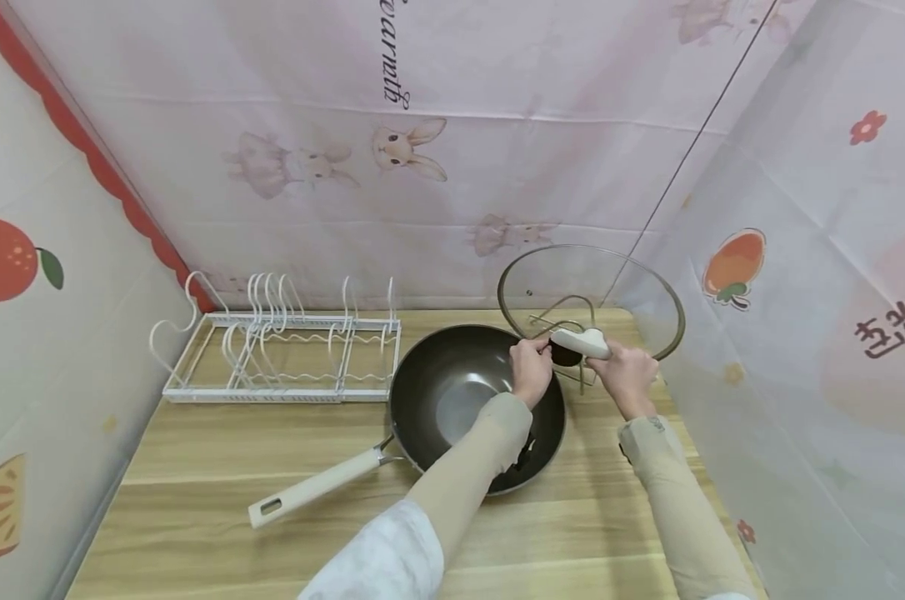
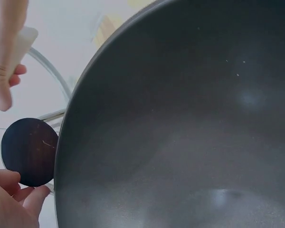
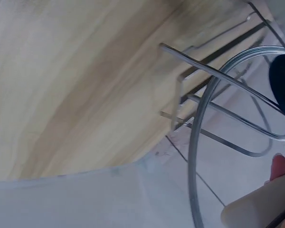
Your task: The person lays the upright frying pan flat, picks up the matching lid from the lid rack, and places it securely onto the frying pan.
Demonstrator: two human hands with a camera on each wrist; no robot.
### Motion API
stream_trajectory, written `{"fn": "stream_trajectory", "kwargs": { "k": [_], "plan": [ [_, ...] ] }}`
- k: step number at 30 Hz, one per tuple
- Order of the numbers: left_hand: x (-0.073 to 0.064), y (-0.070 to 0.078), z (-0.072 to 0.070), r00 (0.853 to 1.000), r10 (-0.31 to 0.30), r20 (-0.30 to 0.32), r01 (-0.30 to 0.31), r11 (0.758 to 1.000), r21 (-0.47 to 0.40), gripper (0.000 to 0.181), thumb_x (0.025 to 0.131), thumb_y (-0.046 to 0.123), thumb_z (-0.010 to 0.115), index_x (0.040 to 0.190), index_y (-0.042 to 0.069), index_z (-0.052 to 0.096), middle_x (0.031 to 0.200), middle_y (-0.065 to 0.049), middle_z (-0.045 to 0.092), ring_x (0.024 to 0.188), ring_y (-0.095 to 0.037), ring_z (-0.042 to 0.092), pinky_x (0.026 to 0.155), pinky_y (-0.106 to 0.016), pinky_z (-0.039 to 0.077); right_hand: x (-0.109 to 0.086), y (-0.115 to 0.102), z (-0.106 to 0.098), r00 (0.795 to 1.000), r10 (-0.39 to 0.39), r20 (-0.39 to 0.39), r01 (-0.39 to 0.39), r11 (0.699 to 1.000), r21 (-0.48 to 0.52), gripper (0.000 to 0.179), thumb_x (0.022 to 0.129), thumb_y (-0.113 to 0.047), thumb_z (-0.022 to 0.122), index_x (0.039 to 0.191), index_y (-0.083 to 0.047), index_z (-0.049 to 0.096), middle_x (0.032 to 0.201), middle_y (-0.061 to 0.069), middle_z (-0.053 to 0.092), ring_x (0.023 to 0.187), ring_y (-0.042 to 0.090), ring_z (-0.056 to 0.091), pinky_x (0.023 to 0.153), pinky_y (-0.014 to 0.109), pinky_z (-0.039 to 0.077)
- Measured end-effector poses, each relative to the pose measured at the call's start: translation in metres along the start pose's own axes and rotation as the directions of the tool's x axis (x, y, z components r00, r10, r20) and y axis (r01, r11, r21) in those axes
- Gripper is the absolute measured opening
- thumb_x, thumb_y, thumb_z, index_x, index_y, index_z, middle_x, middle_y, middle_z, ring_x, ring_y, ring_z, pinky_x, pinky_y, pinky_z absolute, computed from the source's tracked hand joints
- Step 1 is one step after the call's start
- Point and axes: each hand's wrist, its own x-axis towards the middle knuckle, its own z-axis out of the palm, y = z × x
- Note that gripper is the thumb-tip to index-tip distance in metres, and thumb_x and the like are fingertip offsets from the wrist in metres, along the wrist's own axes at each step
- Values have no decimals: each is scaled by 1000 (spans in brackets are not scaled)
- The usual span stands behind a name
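A large glass lid (image 1: 666, 304) with a metal rim stands tilted up in a wire stand (image 1: 587, 308) at the back right. In front of its glass is a dark round disc (image 2: 31, 152), like a lid knob. My left hand (image 1: 531, 371) pinches the lower edge of this disc. A cream-coloured handle-like piece (image 1: 582, 342) is gripped in my right hand (image 1: 627, 375), close beside the disc; its exact kind I cannot tell. Below my left forearm lies a dark wok (image 1: 452, 383), its cream handle (image 1: 317, 486) pointing to the front left.
On the left stands a white wire dish rack (image 1: 272, 392) with curved dividers. The wooden table (image 1: 272, 450) ends at printed cloth walls at the back and both sides. The wok's rim is close to the wire stand.
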Motion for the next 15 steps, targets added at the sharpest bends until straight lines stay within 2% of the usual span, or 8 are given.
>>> {"fn": "stream_trajectory", "kwargs": {
  "k": [8, 15],
  "plan": [
    [0, -1, 0, 998, 40, 45, -43, 997, 71, 28, 89, -2, 62, 111, 7, 76, 106, -6, 74, 101, -19, 69, 85, -32, 56, 6, -7, -18, 992, 126, 33, -126, 992, 8, 31, 64, -22, 88, 79, -3, 70, 61, 21, 64, 52, 47, 57, 49, 59, 40],
    [1, -1, -3, 993, 90, 71, -96, 992, 82, 32, 86, -3, 59, 114, 2, 73, 110, -9, 73, 103, -23, 68, 83, -32, 56, 11, -10, -35, 987, 157, 33, -157, 988, -14, 31, 65, -24, 86, 82, -3, 71, 63, 22, 64, 54, 48, 57, 50, 60, 41]
  ]
}}
